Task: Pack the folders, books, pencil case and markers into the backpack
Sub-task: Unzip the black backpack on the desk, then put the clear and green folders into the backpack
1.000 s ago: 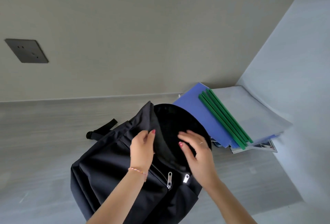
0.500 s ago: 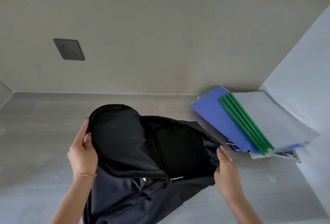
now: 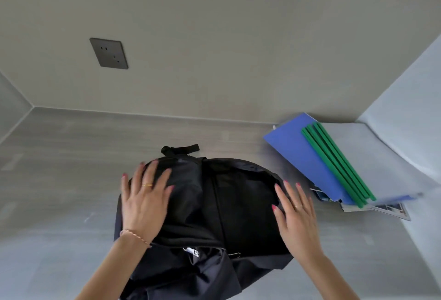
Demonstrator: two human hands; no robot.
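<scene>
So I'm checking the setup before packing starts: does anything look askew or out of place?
Mostly the stack by the right wall: the blue folder lies skewed across printed sheets that poke out from beneath it, with green spine bars on top. The backpack is spread open under both open hands, nothing packed visibly.

Dark wall socket (image 3: 109, 53), grey floor (image 3: 59, 168)

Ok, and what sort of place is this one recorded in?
Probably a built-in desk nook in a home or dorm room, though I can't be sure: a grey wood-grain desktop boxed in by plain walls, a dark wall socket above it, and a black backpack beside stacked folders.
</scene>
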